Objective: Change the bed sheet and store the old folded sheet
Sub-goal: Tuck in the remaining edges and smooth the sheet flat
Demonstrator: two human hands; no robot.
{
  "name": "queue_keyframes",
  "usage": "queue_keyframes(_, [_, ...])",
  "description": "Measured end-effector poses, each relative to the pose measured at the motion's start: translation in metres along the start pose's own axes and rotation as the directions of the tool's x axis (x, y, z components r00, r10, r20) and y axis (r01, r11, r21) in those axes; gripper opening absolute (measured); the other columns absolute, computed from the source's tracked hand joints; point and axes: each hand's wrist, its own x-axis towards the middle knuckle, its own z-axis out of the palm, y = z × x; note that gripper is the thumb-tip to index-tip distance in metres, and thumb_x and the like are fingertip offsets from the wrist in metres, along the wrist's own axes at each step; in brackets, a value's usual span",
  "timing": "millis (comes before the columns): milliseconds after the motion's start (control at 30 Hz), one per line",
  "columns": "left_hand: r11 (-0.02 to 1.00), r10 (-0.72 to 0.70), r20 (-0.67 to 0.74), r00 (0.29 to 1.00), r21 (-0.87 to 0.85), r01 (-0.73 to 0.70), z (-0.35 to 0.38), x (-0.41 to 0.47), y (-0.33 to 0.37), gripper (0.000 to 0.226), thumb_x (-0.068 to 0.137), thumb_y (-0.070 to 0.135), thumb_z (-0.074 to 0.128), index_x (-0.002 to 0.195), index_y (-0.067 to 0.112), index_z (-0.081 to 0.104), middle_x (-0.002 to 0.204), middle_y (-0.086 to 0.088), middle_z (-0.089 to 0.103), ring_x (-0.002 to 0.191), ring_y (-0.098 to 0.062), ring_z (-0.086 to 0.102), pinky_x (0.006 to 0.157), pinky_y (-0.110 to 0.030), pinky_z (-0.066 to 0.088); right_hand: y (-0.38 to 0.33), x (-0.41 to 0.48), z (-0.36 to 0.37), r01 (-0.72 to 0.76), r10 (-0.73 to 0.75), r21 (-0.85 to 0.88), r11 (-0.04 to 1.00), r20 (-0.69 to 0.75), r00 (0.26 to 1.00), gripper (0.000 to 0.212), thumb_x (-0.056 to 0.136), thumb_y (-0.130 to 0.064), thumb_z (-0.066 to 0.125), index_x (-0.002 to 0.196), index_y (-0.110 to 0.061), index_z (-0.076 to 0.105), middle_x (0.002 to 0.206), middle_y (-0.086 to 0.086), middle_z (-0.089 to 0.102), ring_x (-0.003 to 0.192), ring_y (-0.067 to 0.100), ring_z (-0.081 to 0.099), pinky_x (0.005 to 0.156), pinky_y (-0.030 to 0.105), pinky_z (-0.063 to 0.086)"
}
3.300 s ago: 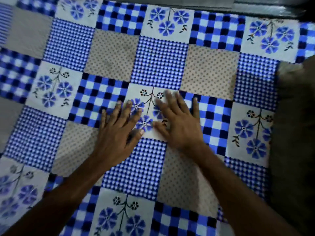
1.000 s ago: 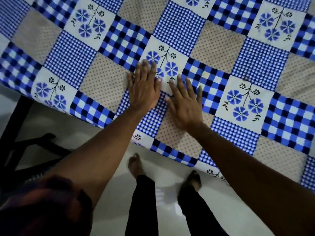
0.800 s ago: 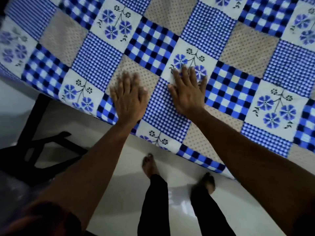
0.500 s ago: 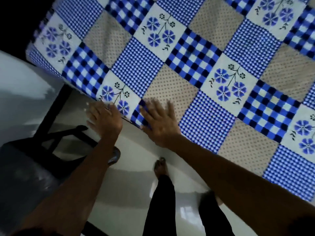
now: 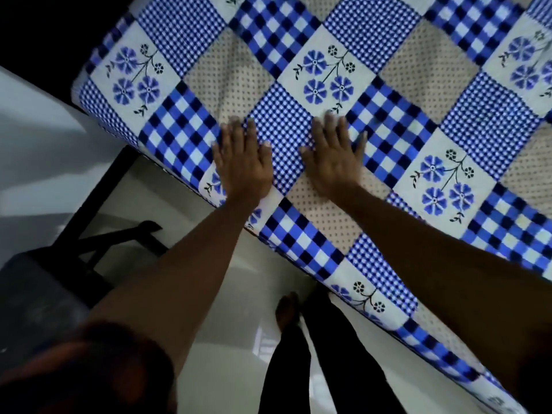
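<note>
Chair (image 5: 38, 294), dark and only half made out, stands on the pale floor (image 5: 236, 309) at the far left, near the corner of the bed (image 5: 85, 94). Low on that side a reddish-brown sleeve (image 5: 89, 372) covers the person's left upper arm. From it the bare forearm reaches up to the left hand (image 5: 243, 170), which lies palm down on the sheet (image 5: 397, 94) close to the bed's near edge. Its grip is slack and holds nothing, the fingers straight and close together.

Between the two arms a bare foot (image 5: 287, 309) stands on the floor close to the bed, with dark trouser legs (image 5: 286, 377) below it in the view.

The right hand (image 5: 331, 164) rests flat on the sheet just beside the left, a strip of small-check cloth between them. Its grip is likewise unclenched, with the fingers straight and the thumb out to the side.

The sheet, a patchwork of blue checks, dotted beige and blue flower squares, is spread over the bed from the left corner to the right edge of view. Its border hangs over the near side. A few soft creases show in the dotted square above the left hand.
</note>
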Motion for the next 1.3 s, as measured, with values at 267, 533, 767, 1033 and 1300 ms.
queue_keyframes(267, [0.883, -0.466, 0.014, 0.885, 0.059, 0.465, -0.042, -0.011, -0.116, 0.066, 0.105, 0.05, 0.021, 0.16, 0.016, 0.014, 0.167, -0.009, 0.014, 0.154, -0.032, 0.01, 0.12, -0.061, 0.008, -0.142, -0.023, 0.027, 0.515, -0.515, 0.044, 0.856, 0.159, 0.842, 0.064, 0.102, -0.057, 0.03, 0.159, -0.029, 0.02, 0.168, -0.003, 0.008, 0.155, 0.02, 0.001, 0.12, 0.058, -0.007])
queue_keyframes(533, [1.0, 0.02, 0.029, 0.999, -0.001, -0.02, -0.045, 0.051, -0.052, 0.061, 0.106, 0.042, 0.025, 0.156, 0.008, 0.028, 0.164, -0.012, 0.025, 0.152, -0.033, 0.017, 0.122, -0.058, 0.013, -0.049, 0.1, -0.024, 0.068, -0.067, 0.057, 0.996, -0.012, 0.998, 0.068, 0.103, -0.06, 0.016, 0.16, -0.024, 0.014, 0.168, 0.003, 0.002, 0.155, 0.026, -0.003, 0.123, 0.057, -0.002])
queue_keyframes(767, [0.996, -0.039, 0.044, 0.998, 0.077, 0.035, -0.032, 0.105, -0.078, 0.06, 0.106, 0.049, 0.02, 0.16, 0.023, 0.018, 0.167, -0.01, 0.017, 0.154, -0.028, 0.012, 0.123, -0.056, 0.01, -0.135, 0.121, 0.0, 0.271, -0.271, 0.001, 0.963, 0.043, 0.962, 0.072, 0.096, -0.054, 0.012, 0.16, -0.021, 0.011, 0.168, 0.004, 0.006, 0.155, 0.026, -0.001, 0.121, 0.06, -0.004])
queue_keyframes(1033, [0.759, -0.642, -0.001, 0.767, -0.142, 0.635, -0.059, 0.115, -0.22, 0.073, 0.104, 0.056, 0.023, 0.16, 0.012, 0.01, 0.167, -0.013, 0.01, 0.155, -0.029, 0.007, 0.122, -0.05, 0.004, -0.234, 0.113, 0.023, 0.612, -0.609, 0.016, 0.791, 0.123, 0.784, 0.065, 0.102, -0.054, 0.032, 0.159, -0.026, 0.021, 0.168, -0.003, 0.011, 0.155, 0.024, 0.005, 0.122, 0.057, 0.001])
queue_keyframes(1300, [0.969, -0.188, -0.131, 0.973, -0.188, 0.162, -0.074, 0.118, -0.232, 0.07, 0.104, 0.049, 0.022, 0.158, 0.004, 0.016, 0.165, -0.017, 0.015, 0.154, -0.03, 0.011, 0.126, -0.044, 0.01, -0.219, 0.188, 0.003, 0.167, -0.167, 0.015, 0.986, -0.005, 0.986, 0.067, 0.103, -0.059, 0.016, 0.161, -0.026, 0.008, 0.168, 0.002, -0.002, 0.154, 0.025, -0.006, 0.123, 0.053, -0.005])
